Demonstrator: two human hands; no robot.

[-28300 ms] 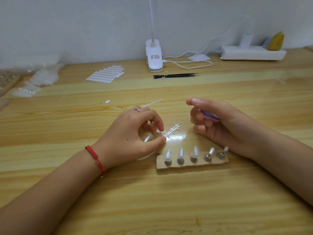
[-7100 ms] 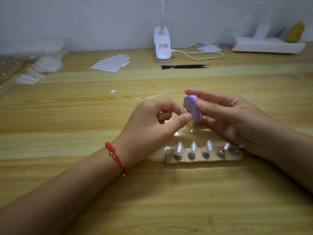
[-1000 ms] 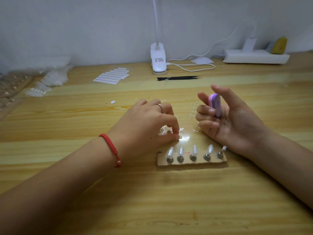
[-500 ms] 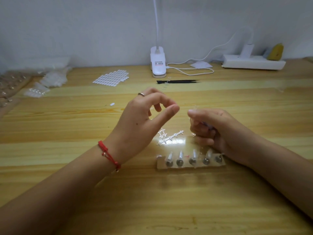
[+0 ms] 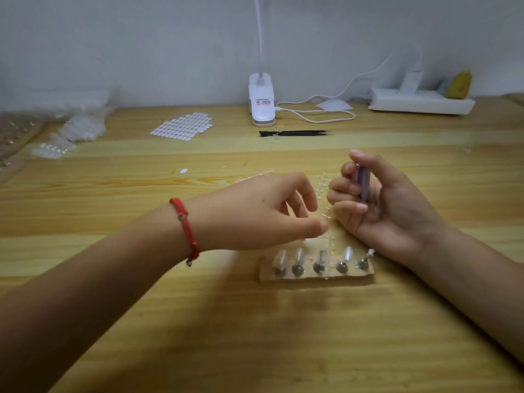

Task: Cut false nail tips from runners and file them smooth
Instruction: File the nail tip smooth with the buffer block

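Two things were held: left fingers (image 5: 317, 226) pinched a clear runner (image 5: 328, 215) just far of the nail tips (image 5: 297, 255), right fingers (image 5: 346, 207) gripped a purple file (image 5: 363, 182); so light a pinch might drop the runner.

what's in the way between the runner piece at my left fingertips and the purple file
No separate object. Only the right hand's own curled fingers lie between the clear runner piece at the left hand and the purple file it holds.
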